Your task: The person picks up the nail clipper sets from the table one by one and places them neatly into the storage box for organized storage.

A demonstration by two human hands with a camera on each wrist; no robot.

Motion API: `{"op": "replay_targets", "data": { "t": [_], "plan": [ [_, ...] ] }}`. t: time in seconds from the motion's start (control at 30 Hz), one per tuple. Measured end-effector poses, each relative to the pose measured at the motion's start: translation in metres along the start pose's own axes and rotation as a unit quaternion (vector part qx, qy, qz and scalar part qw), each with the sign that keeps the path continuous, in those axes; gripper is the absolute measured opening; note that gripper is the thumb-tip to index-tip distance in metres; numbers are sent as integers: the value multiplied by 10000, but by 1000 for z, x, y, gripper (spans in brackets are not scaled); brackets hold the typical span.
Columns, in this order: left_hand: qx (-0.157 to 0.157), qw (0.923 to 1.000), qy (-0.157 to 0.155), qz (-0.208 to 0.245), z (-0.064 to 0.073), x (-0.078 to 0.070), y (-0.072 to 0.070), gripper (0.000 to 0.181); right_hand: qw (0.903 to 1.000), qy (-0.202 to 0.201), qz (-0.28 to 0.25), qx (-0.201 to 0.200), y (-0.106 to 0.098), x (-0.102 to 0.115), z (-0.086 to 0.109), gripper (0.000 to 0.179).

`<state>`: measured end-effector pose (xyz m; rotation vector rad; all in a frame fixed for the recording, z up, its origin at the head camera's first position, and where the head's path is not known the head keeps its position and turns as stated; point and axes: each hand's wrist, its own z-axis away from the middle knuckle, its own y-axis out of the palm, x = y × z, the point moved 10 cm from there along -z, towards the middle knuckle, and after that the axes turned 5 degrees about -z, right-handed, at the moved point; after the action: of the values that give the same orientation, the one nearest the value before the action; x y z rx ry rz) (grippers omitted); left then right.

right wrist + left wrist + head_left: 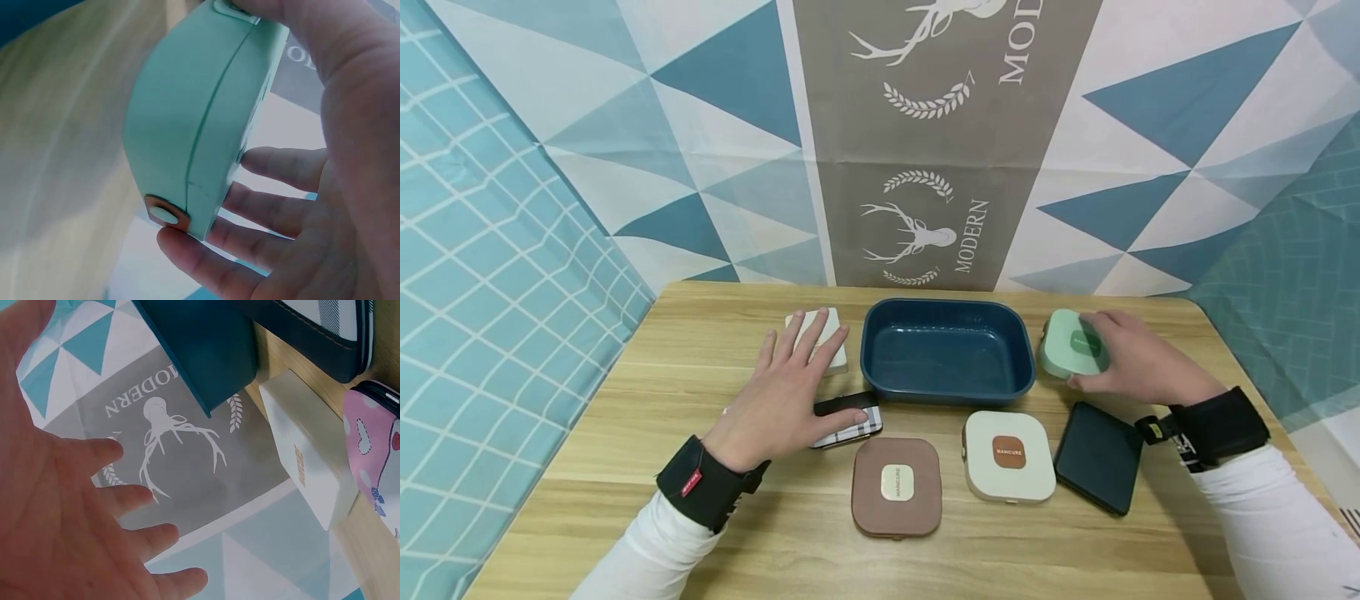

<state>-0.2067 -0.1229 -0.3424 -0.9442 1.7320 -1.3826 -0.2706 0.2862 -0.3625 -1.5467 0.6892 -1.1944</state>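
Note:
My right hand (1142,358) grips a mint-green manicure case (1060,350) right of the blue basin. In the right wrist view the thumb lies at one edge of the case (169,119), while the fingers spread along its lid and far edge. My left hand (782,408) is held out with spread, straight fingers and holds nothing. Around it are a white box (831,321) and a plaid case (857,429) with a black band. A pink patterned pouch (369,444) shows in the left wrist view; the hand mostly hides it in the head view.
The dark blue basin (947,396) stands at the back middle of the wooden table (737,542). In front lie a brown manicure case (895,517), a cream manicure case (1009,483) and a black flat case (1099,458). A patterned cloth (760,192) hangs behind.

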Motion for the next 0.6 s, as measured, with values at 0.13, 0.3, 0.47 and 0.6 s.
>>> {"op": "replay_targets", "data": {
  "t": [0.13,0.3,0.47,0.6],
  "plan": [
    [-34,9999,55,97,1,-2,-2,110,9998,-153,58,-125,-9,11,-1,106],
    [-39,9998,106,169,1,-4,-3,108,9986,-396,177,-306,-19,27,-2,106],
    [-135,9993,184,283,1,-7,-5,105,9975,-540,239,-386,-29,41,-4,105],
    [-178,9987,248,396,0,-11,-6,103,9973,-587,268,-343,-33,53,-7,103]
  ]
}}
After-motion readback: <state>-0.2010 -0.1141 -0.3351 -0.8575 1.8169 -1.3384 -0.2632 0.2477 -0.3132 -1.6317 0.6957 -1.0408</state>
